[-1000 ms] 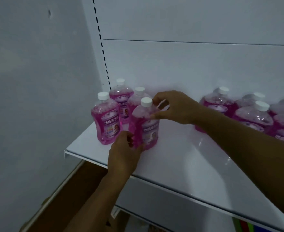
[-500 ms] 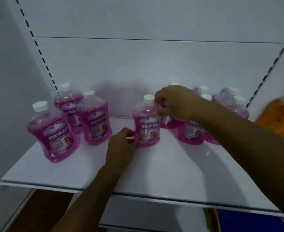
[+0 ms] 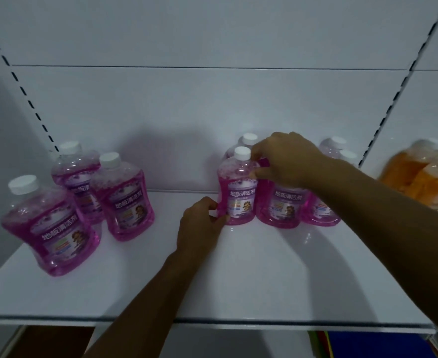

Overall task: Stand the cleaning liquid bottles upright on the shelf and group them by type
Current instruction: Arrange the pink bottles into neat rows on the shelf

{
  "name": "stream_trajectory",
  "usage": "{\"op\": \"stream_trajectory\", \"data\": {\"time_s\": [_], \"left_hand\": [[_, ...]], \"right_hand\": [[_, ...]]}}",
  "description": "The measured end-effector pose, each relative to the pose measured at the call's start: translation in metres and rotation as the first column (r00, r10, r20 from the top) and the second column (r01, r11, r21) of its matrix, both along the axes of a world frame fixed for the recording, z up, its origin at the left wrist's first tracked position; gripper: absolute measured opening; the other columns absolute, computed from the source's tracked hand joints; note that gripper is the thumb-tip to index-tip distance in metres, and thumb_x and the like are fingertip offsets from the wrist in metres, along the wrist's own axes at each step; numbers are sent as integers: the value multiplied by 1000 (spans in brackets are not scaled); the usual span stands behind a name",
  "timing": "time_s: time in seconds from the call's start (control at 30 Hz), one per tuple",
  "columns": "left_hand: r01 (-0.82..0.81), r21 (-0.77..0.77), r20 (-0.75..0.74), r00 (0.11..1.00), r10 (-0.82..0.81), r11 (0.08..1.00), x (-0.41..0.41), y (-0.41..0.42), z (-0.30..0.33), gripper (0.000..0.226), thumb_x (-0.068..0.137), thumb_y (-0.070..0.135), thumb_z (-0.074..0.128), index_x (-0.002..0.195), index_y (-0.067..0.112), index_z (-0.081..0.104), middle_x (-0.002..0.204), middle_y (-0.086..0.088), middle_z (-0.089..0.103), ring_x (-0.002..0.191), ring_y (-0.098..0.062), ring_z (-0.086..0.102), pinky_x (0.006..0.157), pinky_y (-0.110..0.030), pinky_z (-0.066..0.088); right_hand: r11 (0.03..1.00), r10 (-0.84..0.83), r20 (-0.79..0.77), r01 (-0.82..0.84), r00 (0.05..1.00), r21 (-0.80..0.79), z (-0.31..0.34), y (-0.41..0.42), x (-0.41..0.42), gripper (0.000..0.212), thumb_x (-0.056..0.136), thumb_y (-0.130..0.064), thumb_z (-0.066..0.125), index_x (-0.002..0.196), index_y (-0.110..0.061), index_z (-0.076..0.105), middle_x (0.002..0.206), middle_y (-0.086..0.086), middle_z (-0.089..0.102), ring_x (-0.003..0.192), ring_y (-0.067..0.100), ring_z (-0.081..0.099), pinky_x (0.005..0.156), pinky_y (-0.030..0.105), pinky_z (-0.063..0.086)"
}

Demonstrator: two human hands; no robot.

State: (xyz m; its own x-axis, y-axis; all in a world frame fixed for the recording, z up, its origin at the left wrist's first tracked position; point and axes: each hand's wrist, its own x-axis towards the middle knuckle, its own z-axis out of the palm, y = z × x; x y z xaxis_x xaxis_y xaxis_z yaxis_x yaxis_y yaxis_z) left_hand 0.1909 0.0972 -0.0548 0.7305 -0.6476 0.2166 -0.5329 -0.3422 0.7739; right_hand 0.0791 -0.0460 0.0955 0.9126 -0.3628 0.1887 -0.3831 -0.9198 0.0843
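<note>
Closing a pink bottle into the right-hand group

Holding at two points: the right hand point(image 3: 287, 158) pinches the shoulder of the pink bottle point(image 3: 238, 187) just under its white cap point(image 3: 242, 152), while the left hand point(image 3: 199, 223) curls its fingers against the bottle's lower left edge. High grip plus low grip likely keeps a tall, liquid-filled bottle from tipping as it slides.

Bottle stands upright mid-shelf, label facing near, touching or just beside a second pink bottle point(image 3: 282, 202) on its right. More pink bottles sit behind and to the right of that one, partly hidden by the right forearm. Placement reads as deliberate: same colour, same label, so packed tight.

Three more pink bottles point(image 3: 119, 200) stand upright at the left end of the shelf point(image 3: 264, 280), well apart from this cluster. Judged by type, they belong with it, so the grouping looks unfinished.

Orange bottles point(image 3: 424, 177) at far right lie past the slotted upright point(image 3: 393, 104), blurred; cannot tell whether they stand straight. Keeping them separate suits the sorting.
</note>
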Motion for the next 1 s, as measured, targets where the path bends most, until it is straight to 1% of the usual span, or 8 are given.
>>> {"op": "stream_trajectory", "data": {"time_s": [0.1, 0.2, 0.3, 0.4, 0.57, 0.7, 0.83, 1.0], "left_hand": [[-6, 28, 23, 1000, 5, 1000, -1, 5, 1, 28, 85, 32, 72, 106, 16, 64, 105, 0, 70, 78, -10, 66, 70, -24, 52], [-40, 43, 28, 999, 39, 998, 1, 20, 2, 35, 85, 34, 72, 113, 16, 63, 110, 0, 67, 83, -11, 67, 76, -31, 58], [-97, 28, 75, 993, 95, 995, 6, 43, 5, 31, 87, 34, 70, 111, 17, 63, 106, 3, 67, 81, -7, 64, 73, -25, 55], [-167, -29, 130, 977, 170, 985, 9, 70, 10, 22, 88, 31, 68, 104, 17, 63, 95, 7, 65, 74, -1, 60, 66, -16, 50], [-330, -119, 141, 928, 345, 936, 15, 119, 11, 12, 89, 27, 67, 96, 24, 59, 88, 8, 64, 76, -5, 61, 70, -20, 51], [-434, -115, 35, 897, 441, 893, 25, 146, 3, 31, 87, 28, 68, 115, 28, 54, 104, 11, 60, 95, -10, 62, 86, -33, 55], [-245, -92, 68, 966, 251, 965, 40, 150, -1, 59, 88, 22, 68, 140, 25, 41, 132, 5, 55, 120, -13, 53, 105, -34, 43], [-63, -134, 41, 997, 69, 989, 65, 142, 1, 56, 89, 17, 65, 140, 28, 43, 130, 9, 58, 120, -7, 53, 106, -32, 43]], "right_hand": [[1000, 8, -7, -8, 1000, 16, 1, 0, -3, 27, 85, -47, 65, 95, -23, 63, 94, 3, 66, 84, 22, 57, 79, 37, 49], [1000, 29, 53, -29, 998, -13, 8, 6, -3, 48, 80, -60, 62, 102, -18, 63, 98, 5, 65, 87, 24, 57, 76, 35, 46], [992, 117, 208, -105, 971, -68, 19, 21, 7, 60, 82, -62, 59, 117, -13, 62, 113, 8, 66, 101, 29, 58, 85, 39, 42], [971, 239, 297, -228, 925, -71, 21, 44, 26, 55, 86, -53, 60, 124, -13, 59, 121, 7, 65, 110, 28, 57, 93, 40, 42], [876, 388, 311, -452, 868, 168, 5, 83, 72, 59, 87, -39, 67, 138, -22, 45, 131, 2, 57, 117, 22, 55, 98, 43, 46], [818, 466, 276, -528, 841, 229, -6, 110, 112, 75, 87, -36, 69, 149, -27, 28, 149, 5, 41, 128, 26, 48, 104, 47, 43], [799, 482, 216, -527, 849, 289, -11, 118, 139, 71, 86, -31, 70, 147, -25, 33, 144, 6, 46, 127, 25, 48, 104, 42, 42], [847, 401, 191, -442, 896, 296, -6, 108, 142, 50, 82, -28, 75, 123, -20, 48, 112, 7, 65, 94, 23, 63, 86, 42, 52]]}}
